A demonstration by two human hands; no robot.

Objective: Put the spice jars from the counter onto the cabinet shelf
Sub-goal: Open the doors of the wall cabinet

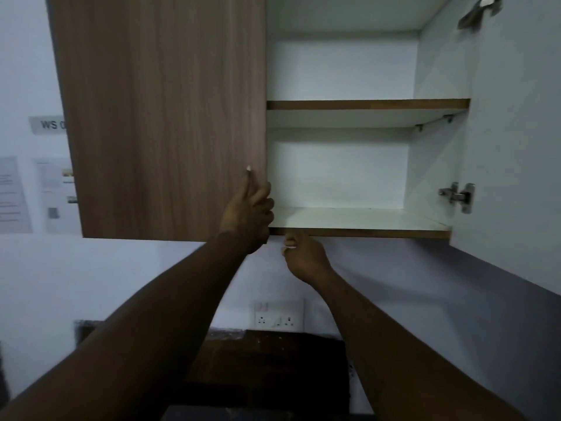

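Against a white wall (121,268), an open wall cabinet (340,68); left hand (249,211) grips the closed door (164,117) edge beside the lower shelf (364,220); right hand (303,259), fingers curled, just beneath it, grasp indiscernible

"WS C" on wall lbl (48,125)

You are facing a flat white cabinet shelf with a brown wooden edge (358,221), sitting level beneath a matching upper shelf (364,104).
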